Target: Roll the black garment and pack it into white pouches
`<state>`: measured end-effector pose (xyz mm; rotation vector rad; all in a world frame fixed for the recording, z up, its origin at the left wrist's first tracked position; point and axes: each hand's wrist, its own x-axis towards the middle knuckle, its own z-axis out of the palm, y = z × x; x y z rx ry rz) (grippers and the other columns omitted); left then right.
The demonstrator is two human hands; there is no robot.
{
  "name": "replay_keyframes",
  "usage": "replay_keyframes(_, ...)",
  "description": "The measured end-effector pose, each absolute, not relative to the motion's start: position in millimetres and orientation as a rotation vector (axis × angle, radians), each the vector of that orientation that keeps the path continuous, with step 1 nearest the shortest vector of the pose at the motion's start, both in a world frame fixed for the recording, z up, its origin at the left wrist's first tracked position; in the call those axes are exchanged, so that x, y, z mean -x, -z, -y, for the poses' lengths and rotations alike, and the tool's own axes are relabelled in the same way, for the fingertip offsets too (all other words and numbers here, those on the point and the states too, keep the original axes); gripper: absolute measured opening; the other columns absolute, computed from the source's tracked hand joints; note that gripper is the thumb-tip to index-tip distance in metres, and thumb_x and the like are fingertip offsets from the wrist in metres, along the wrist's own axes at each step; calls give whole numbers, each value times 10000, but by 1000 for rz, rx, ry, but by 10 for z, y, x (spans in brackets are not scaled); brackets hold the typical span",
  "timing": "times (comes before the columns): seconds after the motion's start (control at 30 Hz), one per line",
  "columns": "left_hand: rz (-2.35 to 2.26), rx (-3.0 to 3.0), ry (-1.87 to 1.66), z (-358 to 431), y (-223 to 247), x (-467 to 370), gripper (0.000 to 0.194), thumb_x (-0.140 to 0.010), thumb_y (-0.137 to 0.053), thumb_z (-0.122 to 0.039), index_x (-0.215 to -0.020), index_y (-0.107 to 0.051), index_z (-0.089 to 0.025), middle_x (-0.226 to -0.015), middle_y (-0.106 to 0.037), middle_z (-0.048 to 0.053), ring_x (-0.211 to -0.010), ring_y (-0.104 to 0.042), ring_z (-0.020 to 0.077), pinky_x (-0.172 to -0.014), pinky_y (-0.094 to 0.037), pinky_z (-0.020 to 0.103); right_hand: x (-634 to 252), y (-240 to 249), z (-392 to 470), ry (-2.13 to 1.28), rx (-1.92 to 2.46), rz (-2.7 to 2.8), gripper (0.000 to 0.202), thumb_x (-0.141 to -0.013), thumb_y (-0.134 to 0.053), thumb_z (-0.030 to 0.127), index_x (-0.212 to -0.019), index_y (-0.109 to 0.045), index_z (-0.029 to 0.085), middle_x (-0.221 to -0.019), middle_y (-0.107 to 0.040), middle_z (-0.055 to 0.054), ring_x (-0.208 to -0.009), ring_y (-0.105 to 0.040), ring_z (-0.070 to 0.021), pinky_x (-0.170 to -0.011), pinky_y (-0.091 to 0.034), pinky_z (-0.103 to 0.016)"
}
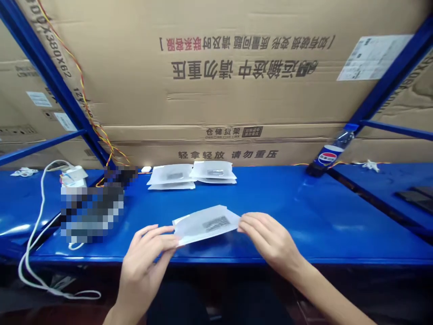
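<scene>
A frosted white zip pouch (pixel 192 228) is held tilted just above the front part of the blue shelf, a dark printed patch showing on its face. My left hand (pixel 149 253) pinches its left end between thumb and fingers. At the opposite end, my right hand (pixel 269 239) grips the corner with its fingers pressed together. Behind it, near the cardboard, lie two small stacks of similar pouches, a left stack (pixel 157 177) and a right stack (pixel 223 169), side by side and touching or nearly so.
The blue shelf (pixel 270 198) has blue uprights on both sides. A Pepsi bottle (pixel 333 151) leans at the right post. White cables (pixel 42 198), a white plug (pixel 76 176) and a pixelated object (pixel 98 207) are at left. Large cardboard (pixel 219 99) stands at the back.
</scene>
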<state>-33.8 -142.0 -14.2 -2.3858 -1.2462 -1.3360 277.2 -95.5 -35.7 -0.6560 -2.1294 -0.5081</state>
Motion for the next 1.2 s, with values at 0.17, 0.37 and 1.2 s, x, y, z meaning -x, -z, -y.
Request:
replay_keyframes(0.17,1175,2458,1457,1347,299,261,157,-1006,-651,-116,-970,-723,-251,-937,-826,-14,-989,-792,215,-924,-565,359,-2926,393,995,440,859,2246,336,-1015,-611,154,-1347,-657,128,-1250,-765,-168,-1197,-713,-304,-1011,-621,-493)
replay_keyframes(0.37,1057,2509,1466,1186,415,-25,110,-1016,-663,-154,-1034,-734,-237,-1093,-834,31,-1131,-763,241,-967,-598,378,-2611,431,696,381,880,2445,587,-971,-524,29,-1543,-543,161,-1530,-624,-154,-1425,-590,-303,-1133,-566,-500)
replay_keyframes(1.2,1457,2359,1099,988,729,51,189,-1035,-599,-271,-1109,-763,-216,-1205,-809,87,-1192,-745,326,-970,-651,544,-3000,348,-715,474,1173,2320,315,-1044,-457,167,-1001,-768,147,-949,-766,-138,-849,-726,-256,-713,-557,-340)
